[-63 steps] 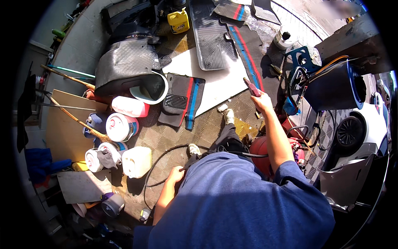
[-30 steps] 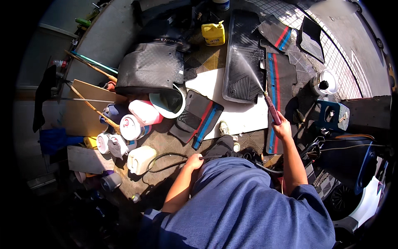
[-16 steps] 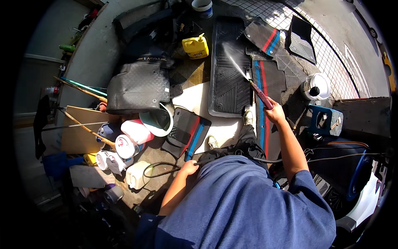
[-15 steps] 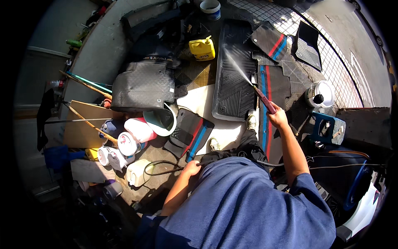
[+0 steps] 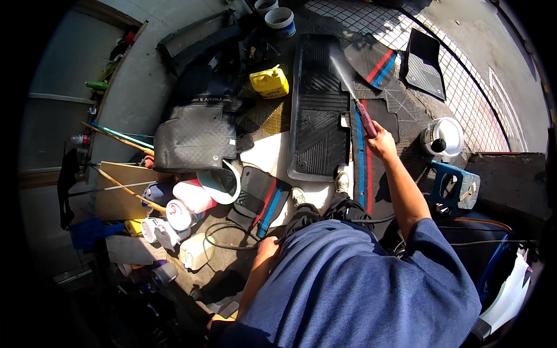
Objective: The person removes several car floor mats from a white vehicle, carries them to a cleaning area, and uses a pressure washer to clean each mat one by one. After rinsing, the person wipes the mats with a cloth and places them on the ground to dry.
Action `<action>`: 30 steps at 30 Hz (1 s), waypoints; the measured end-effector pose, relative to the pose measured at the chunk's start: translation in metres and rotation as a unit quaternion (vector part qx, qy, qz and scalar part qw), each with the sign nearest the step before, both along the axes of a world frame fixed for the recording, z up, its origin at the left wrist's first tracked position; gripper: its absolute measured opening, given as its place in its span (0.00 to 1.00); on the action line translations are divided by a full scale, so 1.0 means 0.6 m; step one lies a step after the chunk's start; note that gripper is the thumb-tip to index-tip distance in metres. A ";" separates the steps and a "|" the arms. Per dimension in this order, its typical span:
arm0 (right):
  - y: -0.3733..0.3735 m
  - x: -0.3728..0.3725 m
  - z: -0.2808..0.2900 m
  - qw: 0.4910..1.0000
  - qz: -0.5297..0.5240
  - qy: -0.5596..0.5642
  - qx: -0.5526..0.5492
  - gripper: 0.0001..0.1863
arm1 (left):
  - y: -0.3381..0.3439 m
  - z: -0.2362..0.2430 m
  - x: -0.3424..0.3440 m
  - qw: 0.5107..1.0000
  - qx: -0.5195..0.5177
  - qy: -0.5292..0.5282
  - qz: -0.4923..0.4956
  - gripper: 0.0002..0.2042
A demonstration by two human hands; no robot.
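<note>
My right hand (image 5: 382, 141) is wrapped round the reddish grip of a spray wand (image 5: 364, 118), out in front of me. From its tip a white jet of water (image 5: 343, 75) strikes the far right part of a large black ribbed car floor mat (image 5: 318, 110), which lies flat ahead of my feet. Low at my left hip, my left hand (image 5: 268, 249) is closed on a black hose (image 5: 229, 246) that loops out to the left; its fingers are partly hidden. Beside the ribbed mat lies a long dark mat with red and blue stripes (image 5: 380, 124).
More striped mats lie far right (image 5: 372, 61) and by my left foot (image 5: 255, 200). A yellow jug (image 5: 270, 82) stands beyond a quilted black mat (image 5: 194, 139). Tubs and a cream canister (image 5: 197, 251) crowd the left. At right are a white bucket (image 5: 447, 136) and blue stool (image 5: 455, 185).
The wand has swung slightly, and the jet now lands farther right and farther out on the ribbed mat. My view has shifted a little; my left hand stays near my hip.
</note>
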State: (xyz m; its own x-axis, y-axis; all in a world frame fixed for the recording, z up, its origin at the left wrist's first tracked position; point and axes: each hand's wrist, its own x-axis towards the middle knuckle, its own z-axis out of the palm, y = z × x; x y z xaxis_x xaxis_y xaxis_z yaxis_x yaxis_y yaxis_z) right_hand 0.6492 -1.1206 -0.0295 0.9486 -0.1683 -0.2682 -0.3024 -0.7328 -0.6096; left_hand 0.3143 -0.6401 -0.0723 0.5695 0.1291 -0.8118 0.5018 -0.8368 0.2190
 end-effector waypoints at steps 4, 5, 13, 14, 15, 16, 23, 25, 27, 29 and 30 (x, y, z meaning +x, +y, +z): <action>0.032 -0.010 0.010 1.000 0.016 -0.023 -0.008 0.33 | 0.013 -0.015 0.027 0.998 -0.039 -0.011 0.038 0.16; 0.047 -0.014 0.030 1.000 0.016 -0.006 -0.024 0.33 | 0.017 -0.018 0.030 0.998 -0.047 -0.013 0.041 0.16; 0.067 -0.032 0.056 0.998 0.044 0.011 0.039 0.33 | 0.027 0.021 0.120 0.995 -0.096 -0.026 0.004 0.17; 0.073 -0.031 0.067 0.999 0.031 0.018 0.022 0.33 | 0.030 0.023 0.121 0.995 -0.095 -0.025 0.005 0.16; 0.073 -0.033 0.072 1.000 0.012 0.026 0.003 0.33 | 0.035 0.023 0.124 0.995 -0.096 -0.024 0.002 0.16; 0.064 -0.036 0.071 1.000 -0.016 0.017 -0.016 0.33 | 0.049 -0.003 0.119 0.996 -0.088 -0.022 -0.004 0.15; -0.132 -0.019 -0.033 0.991 -0.127 0.017 0.045 0.29 | 0.079 -0.051 0.114 0.996 -0.085 -0.024 -0.022 0.14; -0.169 -0.016 -0.045 0.984 -0.166 0.033 0.058 0.27 | 0.083 -0.058 0.111 0.997 -0.074 -0.022 -0.025 0.15; -0.156 -0.021 -0.023 0.979 -0.201 0.012 0.018 0.26 | 0.086 -0.057 0.101 0.998 -0.065 -0.017 -0.017 0.15; -0.174 -0.021 -0.037 0.980 -0.195 0.011 0.042 0.25 | 0.083 -0.053 0.097 0.998 -0.066 -0.012 -0.012 0.15; -0.225 -0.034 -0.076 0.977 -0.195 -0.001 0.081 0.25 | 0.076 -0.056 0.115 0.996 -0.078 -0.017 -0.025 0.15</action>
State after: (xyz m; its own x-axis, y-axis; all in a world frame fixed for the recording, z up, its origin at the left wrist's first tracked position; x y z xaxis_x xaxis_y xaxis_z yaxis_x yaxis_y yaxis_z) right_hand 0.6289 -1.2556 -0.0754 0.8209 -0.4733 -0.3196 -0.5387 -0.4561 -0.7083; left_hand 0.3834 -0.5946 -0.1058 0.5998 -0.0267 -0.7997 0.4500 -0.8151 0.3648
